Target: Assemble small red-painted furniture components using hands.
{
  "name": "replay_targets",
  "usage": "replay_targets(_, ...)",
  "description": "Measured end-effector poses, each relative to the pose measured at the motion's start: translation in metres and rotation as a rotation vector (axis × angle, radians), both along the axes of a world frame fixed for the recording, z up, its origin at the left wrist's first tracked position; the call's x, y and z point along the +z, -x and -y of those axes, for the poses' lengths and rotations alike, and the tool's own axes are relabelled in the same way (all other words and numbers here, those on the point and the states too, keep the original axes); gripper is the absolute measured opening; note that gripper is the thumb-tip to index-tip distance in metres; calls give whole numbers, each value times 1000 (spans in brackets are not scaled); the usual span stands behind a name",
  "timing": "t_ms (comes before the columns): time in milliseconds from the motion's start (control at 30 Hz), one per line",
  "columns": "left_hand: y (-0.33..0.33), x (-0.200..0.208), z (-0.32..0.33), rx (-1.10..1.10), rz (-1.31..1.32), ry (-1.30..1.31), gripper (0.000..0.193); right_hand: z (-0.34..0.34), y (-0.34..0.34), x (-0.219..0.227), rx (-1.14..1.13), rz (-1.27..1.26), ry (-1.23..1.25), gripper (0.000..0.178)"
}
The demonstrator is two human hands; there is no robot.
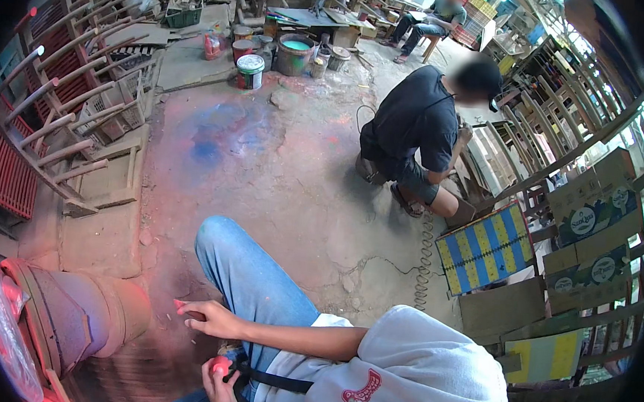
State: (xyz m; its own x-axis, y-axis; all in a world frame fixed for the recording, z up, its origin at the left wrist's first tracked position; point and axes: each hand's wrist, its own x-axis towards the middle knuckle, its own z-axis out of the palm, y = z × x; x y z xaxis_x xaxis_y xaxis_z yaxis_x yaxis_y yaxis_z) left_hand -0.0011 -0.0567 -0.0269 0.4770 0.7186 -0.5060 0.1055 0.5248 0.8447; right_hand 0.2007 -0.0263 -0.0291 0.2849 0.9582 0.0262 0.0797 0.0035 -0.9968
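Toward seven o'clock, the right hand [213,319] pinches a small red piece [179,305] pointing roughly toward ten; nearer six, the left hand [222,397] grips a red lump [220,365], long axis unclear.

Buckets [293,62] ahead, cardboard [596,211] right

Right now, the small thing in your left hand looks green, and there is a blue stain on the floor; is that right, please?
Not quite: the small thing in the left hand is pinkish red, not green, as the head view shows. There is a blue stain on the floor.
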Motion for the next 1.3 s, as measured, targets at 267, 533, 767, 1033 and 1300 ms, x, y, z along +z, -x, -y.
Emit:
replay_targets(267, -11, 14, 4, -166, -36, 102, 43, -2, 2, 12, -37, -96, 23, 30)
replay_targets(533, -10, -19, 2, -219, -41, 202, 38, -6, 5, 0, -2, -70, 8, 32)
replay_targets(767, -21, -10, 3, -231, -56, 99, 37, -3, -2, 11, -34, -88, 41, 28)
replay_targets(1033, -24, -2, 2, -322, -89, -19, 36, -6, 0, 2, -8, -55, 6, 30)
replay_targets(1300, -30, -3, 1, -351, -134, -81, 43, -5, 1, -1, -53, -21, -51, 29)
